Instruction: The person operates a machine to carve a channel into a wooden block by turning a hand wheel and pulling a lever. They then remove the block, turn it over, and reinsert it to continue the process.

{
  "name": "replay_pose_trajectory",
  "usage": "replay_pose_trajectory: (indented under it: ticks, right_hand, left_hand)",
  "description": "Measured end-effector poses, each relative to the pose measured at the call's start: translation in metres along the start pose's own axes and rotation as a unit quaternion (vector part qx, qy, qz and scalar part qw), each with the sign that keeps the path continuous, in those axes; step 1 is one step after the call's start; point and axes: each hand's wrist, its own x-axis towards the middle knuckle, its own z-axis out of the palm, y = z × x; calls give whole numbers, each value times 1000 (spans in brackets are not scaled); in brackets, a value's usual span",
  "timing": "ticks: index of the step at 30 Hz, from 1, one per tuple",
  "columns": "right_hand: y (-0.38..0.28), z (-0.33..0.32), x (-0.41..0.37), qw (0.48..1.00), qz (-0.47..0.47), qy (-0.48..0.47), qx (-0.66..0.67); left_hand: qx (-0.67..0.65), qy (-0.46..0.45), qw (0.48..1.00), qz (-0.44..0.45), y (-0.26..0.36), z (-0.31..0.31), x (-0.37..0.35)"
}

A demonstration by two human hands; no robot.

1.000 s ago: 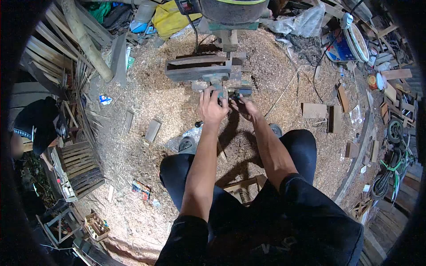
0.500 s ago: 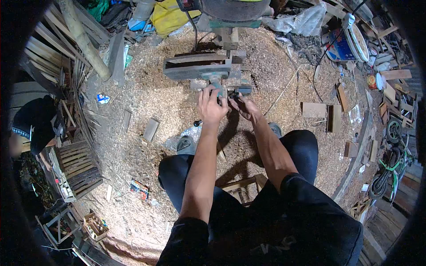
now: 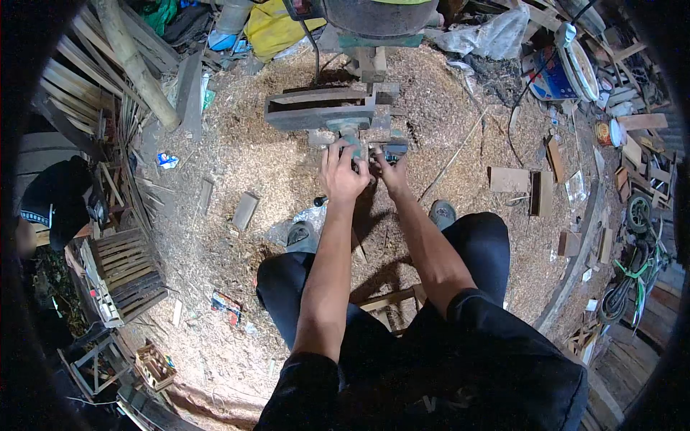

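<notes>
My left hand (image 3: 343,174) is curled over a worn green metal machine part (image 3: 350,136), its fingers bent round the near end. Beside it, to the right, my right hand (image 3: 392,174) has its fingers closed at a small dark fitting; what lies between the fingertips is hidden. A dark blue-grey metal block (image 3: 394,152) sits just beyond that hand. Behind both hands, a long narrow wooden box (image 3: 316,118) lies across the machine's wooden supports.
Wood shavings (image 3: 251,165) cover the floor. A large round machine body (image 3: 381,18) stands ahead. Offcuts (image 3: 245,210) lie left, wooden boards (image 3: 508,179) right. A person in dark clothing (image 3: 54,194) is at far left, near a slatted crate (image 3: 129,269). A bicycle (image 3: 629,280) is at right.
My right hand has turned from palm partly up to back up and closed in at the fitting, slightly left. My left hand has stayed in place.
</notes>
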Motion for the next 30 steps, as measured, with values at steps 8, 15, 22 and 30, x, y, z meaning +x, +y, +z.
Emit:
replay_pose_trajectory:
  ticks: [8, 15, 22, 30]
  right_hand:
    - [28, -12, 11, 959, 188, -107, 183]
    - [6, -24, 6, 885, 322, -131, 311]
    - [26, -10, 13, 987, 151, -61, -17]
    - [-1, -15, -6, 958, 196, -129, 166]
  left_hand:
    - [-1, 15, 1000, 4, -5, 4, -2]
    - [2, 17, 1000, -1, -5, 4, -2]
    - [-2, 21, 1000, 2, -6, 6, -2]
    - [-4, 13, 1000, 5, -4, 4, 0]
